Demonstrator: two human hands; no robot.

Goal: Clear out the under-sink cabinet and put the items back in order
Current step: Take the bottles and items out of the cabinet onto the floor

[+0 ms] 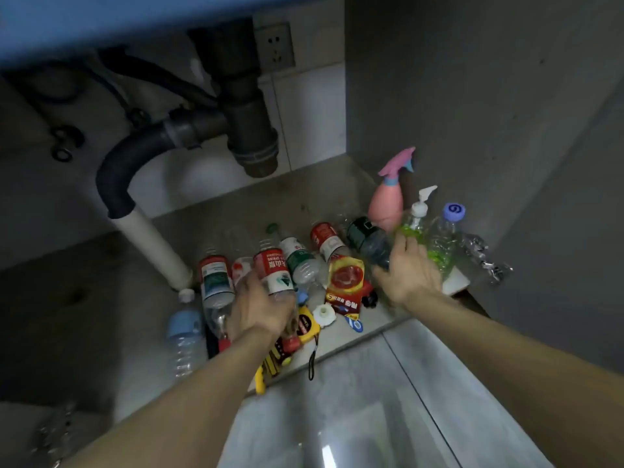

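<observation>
Both my arms reach into the under-sink cabinet. My left hand grips a clear plastic bottle with a red label, lifted over a heap of lying bottles. My right hand holds a dark bottle with a black cap, tilted to the upper left. Beside it stand a pink spray bottle, a green pump soap bottle and a clear bottle with a purple cap. More red-label bottles and a green-label bottle lie on the cabinet floor.
A dark drain trap and a curved hose on a white pipe hang over the left part. A yellow tape measure, a red-yellow pouch, a blue-label bottle and crumpled clear plastic lie around. Tiled floor lies in front.
</observation>
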